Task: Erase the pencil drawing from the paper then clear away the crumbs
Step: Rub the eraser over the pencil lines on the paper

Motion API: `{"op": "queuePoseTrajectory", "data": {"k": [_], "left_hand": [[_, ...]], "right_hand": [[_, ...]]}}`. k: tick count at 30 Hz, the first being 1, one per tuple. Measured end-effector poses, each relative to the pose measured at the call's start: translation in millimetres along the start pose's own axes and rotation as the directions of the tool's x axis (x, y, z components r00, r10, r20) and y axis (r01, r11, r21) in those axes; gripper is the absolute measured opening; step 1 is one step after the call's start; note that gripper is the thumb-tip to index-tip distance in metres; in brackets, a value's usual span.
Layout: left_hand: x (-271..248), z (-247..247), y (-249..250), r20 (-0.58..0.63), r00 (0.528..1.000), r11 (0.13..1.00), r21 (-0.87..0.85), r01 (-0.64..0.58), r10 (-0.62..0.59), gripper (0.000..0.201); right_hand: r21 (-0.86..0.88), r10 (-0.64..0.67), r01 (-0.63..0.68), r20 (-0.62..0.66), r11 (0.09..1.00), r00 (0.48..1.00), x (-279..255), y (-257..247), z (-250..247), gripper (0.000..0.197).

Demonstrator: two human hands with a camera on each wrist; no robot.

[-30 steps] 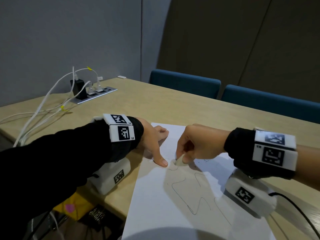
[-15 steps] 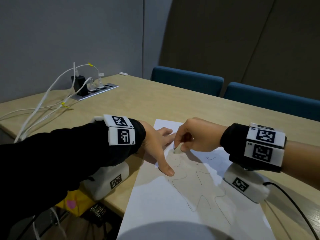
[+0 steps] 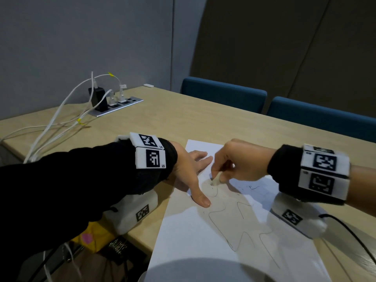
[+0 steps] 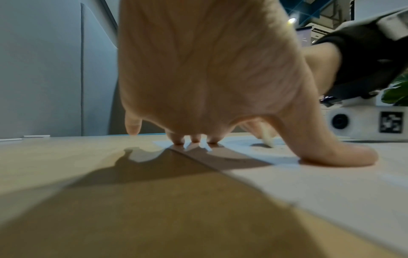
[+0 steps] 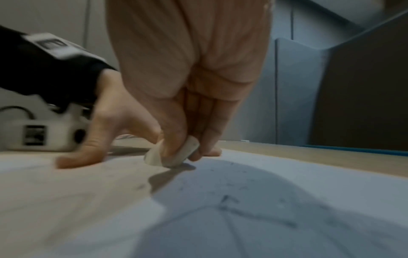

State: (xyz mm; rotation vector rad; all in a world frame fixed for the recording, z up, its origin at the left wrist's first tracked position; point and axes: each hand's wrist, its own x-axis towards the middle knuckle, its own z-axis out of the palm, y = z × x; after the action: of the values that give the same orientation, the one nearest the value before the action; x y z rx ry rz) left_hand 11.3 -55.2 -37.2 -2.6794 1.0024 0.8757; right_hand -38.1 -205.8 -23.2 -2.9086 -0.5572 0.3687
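White paper (image 3: 183, 231) showing thin grey pencil drawing (image 3: 234, 226), off-white eraser (image 3: 216, 180), light wood table (image 3: 173, 119), blue chairs (image 3: 223, 94) far right, black sleeve (image 3: 61, 190) near left, white cables (image 3: 61, 110)

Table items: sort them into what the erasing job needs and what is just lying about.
Job: paper; pencil drawing; eraser, pinched by right hand; crumbs; left hand, pressing the sheet flat.

Lying about: power strip; black charger; white cables; blue chairs.
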Motion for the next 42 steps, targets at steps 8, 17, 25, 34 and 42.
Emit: {"op": "queuePoseTrajectory", "data": {"k": [8, 17, 25, 34, 42], "left_hand": [[-3.4, -2.2, 3.5, 0.011, 1.000, 0.999, 0.037, 0.001, -0.001, 0.117], [0.9, -2.2, 1.4, 0.045, 0.999, 1.000, 0.015, 0.013, -0.014, 0.120], [3.9, -2.7, 0.5, 0.063, 0.998, 1.000, 0.016, 0.003, -0.004, 0.123], [2.6, -3.5, 3.1, 0.082, 0.996, 1.000, 0.015, 0.017, -0.018, 0.123], [2.0, -4.0, 4.5, 0.096, 0.995, 1.000, -0.001, 0.030, -0.030, 0.122]], "right_hand": [[0.017, -0.001, 0.002, -0.054, 1.000, 0.999, 0.4, -1.4, -0.2, 0.015], [0.039, 0.000, -0.001, 0.028, 0.999, 1.000, -18.3, 2.0, 2.1, 0.017], [0.020, 0.020, -0.019, -0.044, 1.000, 0.999, 0.9, 0.1, 0.5, 0.012], [0.047, 0.036, -0.031, -0.111, 0.998, 0.993, -3.1, 3.1, -2.1, 0.014], [0.054, -0.009, 0.008, 0.020, 0.999, 1.000, -25.6, 6.8, 2.0, 0.019]]}}
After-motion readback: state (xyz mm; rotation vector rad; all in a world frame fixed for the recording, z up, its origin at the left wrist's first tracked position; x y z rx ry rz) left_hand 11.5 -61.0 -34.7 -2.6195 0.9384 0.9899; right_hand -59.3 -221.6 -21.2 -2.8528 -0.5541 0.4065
